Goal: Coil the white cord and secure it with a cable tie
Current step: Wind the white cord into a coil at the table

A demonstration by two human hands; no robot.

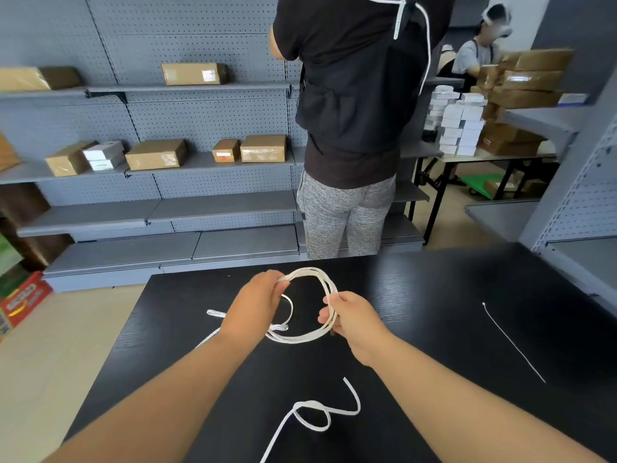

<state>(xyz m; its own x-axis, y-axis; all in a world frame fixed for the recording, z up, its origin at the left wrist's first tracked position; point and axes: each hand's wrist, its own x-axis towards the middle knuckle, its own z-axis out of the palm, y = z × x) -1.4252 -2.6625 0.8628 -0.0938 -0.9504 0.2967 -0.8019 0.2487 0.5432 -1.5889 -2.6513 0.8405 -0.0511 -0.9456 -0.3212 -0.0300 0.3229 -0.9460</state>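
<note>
**A:** Which step is the person on?

**B:** Coiling, it seems. The white cord [302, 339] is gathered into a few loops over the black tabletop [434, 295]. A long tail lies loose on the tabletop nearer the body, so the coil looks unfinished.

**A:** How do the fingers hold it?

**B:** The left hand [257, 304] pinches the top-left of the loops between curled fingers [278, 289]. The right hand [352, 320] has its fingers curled round the right side. The loops hang between the two hands.

**A:** What does the next move call for?

**B:** Probably drawing in the loose tail for more turns while keeping the loops together. The cable tie [514, 342] lies untouched on the tabletop, well apart to the right.
</note>
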